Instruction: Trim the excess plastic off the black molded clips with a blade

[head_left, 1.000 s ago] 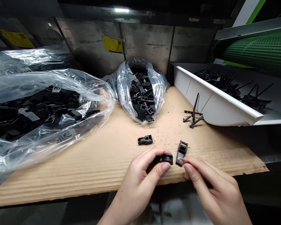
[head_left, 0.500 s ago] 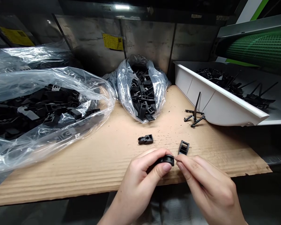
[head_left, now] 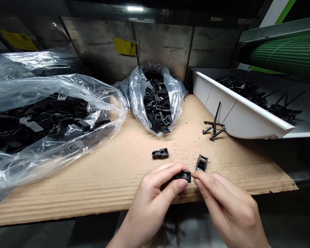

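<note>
My left hand (head_left: 152,196) grips a black moulded plastic part (head_left: 183,176) between thumb and fingers, above the front of a corrugated cardboard sheet (head_left: 113,179). My right hand (head_left: 227,203) pinches thumb and forefinger together right beside that part, with a thin dark sliver (head_left: 193,176) showing at the fingertips. A black rectangular frame-shaped part (head_left: 202,163) lies on the cardboard just above the right fingers. To its left rests a black plastic clip (head_left: 160,153), touched by neither hand.
Two clear plastic bags of black parts (head_left: 54,117) (head_left: 155,103) lie on the cardboard at left and back. A black spiked part (head_left: 214,126) stands near a white tray (head_left: 237,110) holding similar pieces. A green mesh roller (head_left: 286,51) and metal wall (head_left: 160,41) lie behind.
The rectangular frame part has moved from beside my right fingers up the cardboard and no longer touches them. My right hand has moved left, closer to the part in my left hand.
</note>
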The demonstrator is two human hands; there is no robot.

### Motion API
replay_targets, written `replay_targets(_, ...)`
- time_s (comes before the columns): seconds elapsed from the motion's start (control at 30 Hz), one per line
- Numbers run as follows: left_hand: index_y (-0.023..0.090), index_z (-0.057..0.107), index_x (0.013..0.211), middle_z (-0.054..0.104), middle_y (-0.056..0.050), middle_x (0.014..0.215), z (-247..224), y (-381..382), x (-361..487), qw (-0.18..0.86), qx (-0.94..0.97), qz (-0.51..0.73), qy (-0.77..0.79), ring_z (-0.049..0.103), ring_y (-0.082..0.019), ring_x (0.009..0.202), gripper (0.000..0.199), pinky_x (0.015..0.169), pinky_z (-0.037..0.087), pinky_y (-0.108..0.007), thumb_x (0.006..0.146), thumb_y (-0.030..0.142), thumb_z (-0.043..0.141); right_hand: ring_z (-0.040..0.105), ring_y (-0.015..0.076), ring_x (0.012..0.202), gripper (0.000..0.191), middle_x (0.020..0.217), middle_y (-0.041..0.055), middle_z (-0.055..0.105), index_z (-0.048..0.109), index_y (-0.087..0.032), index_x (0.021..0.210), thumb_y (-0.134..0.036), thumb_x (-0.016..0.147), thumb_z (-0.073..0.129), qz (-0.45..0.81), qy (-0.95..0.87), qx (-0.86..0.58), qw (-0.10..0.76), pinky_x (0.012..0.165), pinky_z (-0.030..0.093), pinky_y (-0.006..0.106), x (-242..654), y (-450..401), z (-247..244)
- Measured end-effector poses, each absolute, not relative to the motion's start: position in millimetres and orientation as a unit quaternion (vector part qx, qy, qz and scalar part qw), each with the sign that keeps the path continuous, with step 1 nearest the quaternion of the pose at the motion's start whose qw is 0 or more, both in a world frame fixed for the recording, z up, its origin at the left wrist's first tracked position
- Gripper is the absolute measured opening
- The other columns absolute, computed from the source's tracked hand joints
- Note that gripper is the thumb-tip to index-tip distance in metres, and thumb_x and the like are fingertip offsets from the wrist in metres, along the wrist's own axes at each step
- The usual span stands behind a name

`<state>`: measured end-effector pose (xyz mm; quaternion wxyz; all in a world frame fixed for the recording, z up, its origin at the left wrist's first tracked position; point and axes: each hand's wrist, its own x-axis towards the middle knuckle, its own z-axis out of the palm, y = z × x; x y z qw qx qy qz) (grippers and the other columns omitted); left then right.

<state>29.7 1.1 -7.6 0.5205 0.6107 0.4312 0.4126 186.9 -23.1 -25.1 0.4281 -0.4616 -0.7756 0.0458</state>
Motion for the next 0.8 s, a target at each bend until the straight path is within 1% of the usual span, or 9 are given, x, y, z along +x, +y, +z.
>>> replay_targets(0.1,0.022,0.065,0.084,0.063,0.001,0.087,-7.9,0.8,29.2,0.510,0.623,0.418,0.420,0.055,-0.014,0.083,0.013,0.075,0.040,-0.020,0.078,0.017,0.055,0.059,0.0149,0.061,0.020,0.069,0.0045,0.061,0.059,-0.014,0.096,-0.008,0.080,0.049,0.069,-0.780,-0.461,0.418,0.057,0.047,0.024,186.9,-21.8,-23.7)
replay_targets(0.2,0.020,0.065,0.086,0.063,-0.001,0.086,-7.4,0.2,28.1,0.502,0.635,0.416,0.415,0.056,-0.016,0.083,0.013,0.075,0.041,-0.021,0.078,0.016,0.055,0.059,0.0140,0.061,0.019,0.066,0.0023,0.059,0.058,-0.016,0.094,-0.008,0.080,0.047,0.121,-0.778,-0.456,0.415,0.057,0.047,0.021,187.3,-21.0,-18.4)
replay_targets(0.33,0.018,0.063,0.083,0.061,-0.002,0.082,-6.0,-0.2,26.7,0.507,0.656,0.401,0.389,0.056,-0.015,0.079,0.011,0.071,0.042,-0.020,0.079,0.015,0.053,0.055,0.0092,0.052,0.015,0.062,-0.0017,0.058,0.058,-0.019,0.077,-0.013,0.082,0.045,0.267,-0.750,-0.463,0.391,0.049,0.043,0.016,188.8,-20.3,-7.1)
replay_targets(0.43,0.019,0.062,0.083,0.060,-0.001,0.082,-5.6,-0.4,26.0,0.504,0.671,0.395,0.373,0.055,-0.015,0.079,0.010,0.071,0.042,-0.019,0.080,0.016,0.052,0.050,0.0077,0.048,0.021,0.055,-0.0035,0.053,0.055,-0.018,0.067,-0.019,0.084,0.043,0.337,-0.733,-0.474,0.353,0.044,0.040,0.015,190.0,-20.2,-1.0)
replay_targets(0.53,0.019,0.061,0.083,0.059,-0.001,0.081,-5.3,-0.9,25.6,0.504,0.679,0.385,0.370,0.055,-0.014,0.078,0.010,0.070,0.041,-0.019,0.081,0.017,0.051,0.048,0.0075,0.048,0.021,0.054,-0.0042,0.049,0.053,-0.018,0.067,-0.022,0.084,0.042,0.369,-0.718,-0.481,0.342,0.045,0.039,0.014,190.5,-20.6,0.1)
replay_targets(0.8,0.017,0.059,0.078,0.056,-0.002,0.078,-4.1,-0.9,26.5,0.520,0.681,0.371,0.358,0.053,-0.015,0.076,0.010,0.069,0.040,-0.020,0.082,0.018,0.050,0.047,0.0067,0.049,0.018,0.055,-0.0054,0.049,0.055,-0.020,0.069,-0.023,0.083,0.044,0.397,-0.690,-0.482,0.366,0.045,0.036,0.013,189.5,-22.8,-4.5)
